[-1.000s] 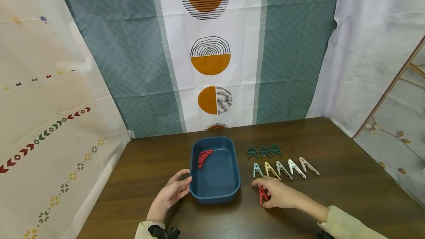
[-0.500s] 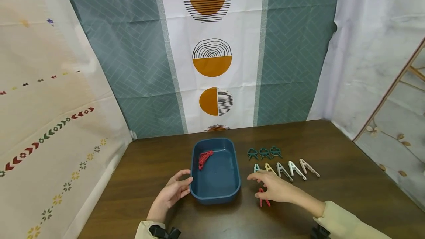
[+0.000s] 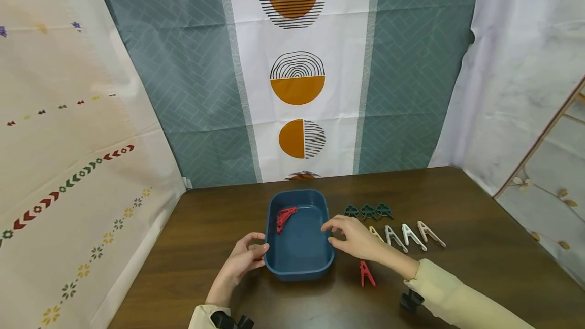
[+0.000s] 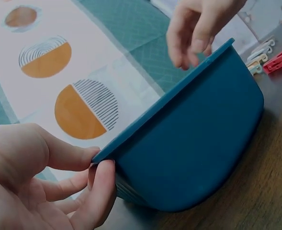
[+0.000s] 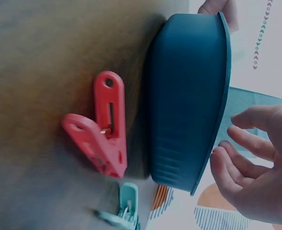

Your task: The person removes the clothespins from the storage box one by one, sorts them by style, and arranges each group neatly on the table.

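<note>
My left hand [image 3: 239, 263] pinches the left rim of a blue plastic bin [image 3: 299, 253] between thumb and fingers; the left wrist view shows this grip closely. Red clothespins [image 3: 284, 217] lie inside at the bin's far left, too overlapped to count. Over the bin's right rim hovers my right hand [image 3: 354, 240], its fingers loosely bent with nothing between them in the right wrist view. A red clothespin [image 3: 367, 273] lies on the table just right of the bin, below my right forearm. Beyond it is a mint clothespin [image 5: 126, 206], hidden behind the right hand in the head view.
Right of the bin runs a row of clothespins: yellow [image 3: 376, 233], grey [image 3: 395, 239], white [image 3: 413, 237] and beige [image 3: 431, 233]. Behind them are three dark green clips [image 3: 367, 211]. Cloth hangings [image 3: 301, 65] rise behind the brown table [image 3: 219, 207].
My right hand has let go of the red clothespin on the table and moved left to the bin's right rim. The left hand keeps its grip. The head view has shifted slightly.
</note>
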A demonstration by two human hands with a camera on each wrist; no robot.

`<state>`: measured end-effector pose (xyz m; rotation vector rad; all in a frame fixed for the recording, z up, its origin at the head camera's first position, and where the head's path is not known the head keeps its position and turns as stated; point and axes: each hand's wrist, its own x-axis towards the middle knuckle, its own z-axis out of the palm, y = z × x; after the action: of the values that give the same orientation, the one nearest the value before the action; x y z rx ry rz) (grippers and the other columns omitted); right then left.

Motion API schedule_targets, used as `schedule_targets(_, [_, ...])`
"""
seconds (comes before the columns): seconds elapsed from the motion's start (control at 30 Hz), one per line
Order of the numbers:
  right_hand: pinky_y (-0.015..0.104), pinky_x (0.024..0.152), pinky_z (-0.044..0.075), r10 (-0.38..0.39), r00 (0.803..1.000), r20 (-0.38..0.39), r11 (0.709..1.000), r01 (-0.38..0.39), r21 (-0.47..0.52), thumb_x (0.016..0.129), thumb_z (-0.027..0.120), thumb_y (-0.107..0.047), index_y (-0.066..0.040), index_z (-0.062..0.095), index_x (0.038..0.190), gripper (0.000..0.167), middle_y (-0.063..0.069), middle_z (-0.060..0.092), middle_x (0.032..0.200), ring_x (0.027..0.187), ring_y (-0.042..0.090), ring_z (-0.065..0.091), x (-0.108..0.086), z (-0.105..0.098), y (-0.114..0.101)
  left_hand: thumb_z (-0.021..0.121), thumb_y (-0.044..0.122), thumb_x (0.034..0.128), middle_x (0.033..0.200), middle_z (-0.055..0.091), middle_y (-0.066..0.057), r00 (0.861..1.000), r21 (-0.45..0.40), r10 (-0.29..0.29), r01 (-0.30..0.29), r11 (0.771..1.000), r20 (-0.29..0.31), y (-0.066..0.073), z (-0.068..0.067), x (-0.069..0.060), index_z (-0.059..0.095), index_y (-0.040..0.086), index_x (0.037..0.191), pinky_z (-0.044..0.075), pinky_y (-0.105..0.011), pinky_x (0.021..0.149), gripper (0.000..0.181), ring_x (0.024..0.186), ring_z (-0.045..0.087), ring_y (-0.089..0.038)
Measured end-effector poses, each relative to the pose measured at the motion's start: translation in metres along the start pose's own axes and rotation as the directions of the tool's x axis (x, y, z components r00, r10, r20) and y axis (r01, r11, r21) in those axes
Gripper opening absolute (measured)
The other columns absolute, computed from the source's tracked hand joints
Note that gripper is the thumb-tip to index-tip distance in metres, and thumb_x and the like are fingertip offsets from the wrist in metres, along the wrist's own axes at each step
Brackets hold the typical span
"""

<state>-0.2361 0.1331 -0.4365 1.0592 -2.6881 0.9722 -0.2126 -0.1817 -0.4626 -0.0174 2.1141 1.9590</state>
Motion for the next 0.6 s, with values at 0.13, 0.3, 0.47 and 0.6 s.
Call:
schedule_targets(0.13, [0.034,0.077,0.055,-0.015,1.0,0.011,1.0,0.015,0.011,0.089,0.067,-0.008,-0.008,0.065,0.113,0.025,0.006,0.065,0.109,0.094,0.024,0.062,0.013,0.002,-0.001,0.06,0.01,0.0942,0.081,0.062,-0.006,1.0,0.027,-0.003,0.004,1.0,-0.03,0.003,0.002,-0.001,0.043,-0.004,0.125,0.051,-0.019,0.058,0.038,0.062,0.055,-0.009])
schedule_targets(0.3, [0.028,0.075,0.055,-0.032,0.998,0.048,0.999,0.031,0.022,0.089,0.066,-0.008,-0.005,0.064,0.116,0.027,0.01,0.065,0.111,0.095,0.027,0.063,0.029,0.004,-0.001,0.06,0.009,0.094,0.08,0.061,-0.007,0.998,0.043,-0.015,0.017,0.999,-0.054,0.004,0.004,-0.002,0.044,-0.003,0.123,0.051,-0.019,0.057,0.036,0.064,0.054,-0.011])
schedule_targets(0.47, [0.029,0.079,0.056,-0.04,0.996,0.076,0.999,0.038,0.026,0.089,0.066,-0.008,-0.006,0.064,0.117,0.028,0.014,0.065,0.113,0.096,0.025,0.064,0.041,0.009,0.002,0.058,0.008,0.0949,0.083,0.062,-0.008,0.998,0.06,-0.018,0.021,0.998,-0.054,0.005,0.005,-0.002,0.043,-0.003,0.124,0.051,-0.019,0.057,0.035,0.066,0.055,-0.011])
schedule_targets(0.6, [0.029,0.08,0.057,-0.052,0.994,0.101,0.998,0.049,0.031,0.089,0.066,-0.008,-0.005,0.064,0.117,0.028,0.014,0.065,0.113,0.094,0.023,0.064,0.05,0.013,0.006,0.059,0.009,0.0949,0.084,0.063,-0.008,0.998,0.075,-0.019,0.023,0.997,-0.061,0.005,0.005,-0.002,0.042,-0.002,0.126,0.05,-0.02,0.056,0.037,0.066,0.055,-0.012])
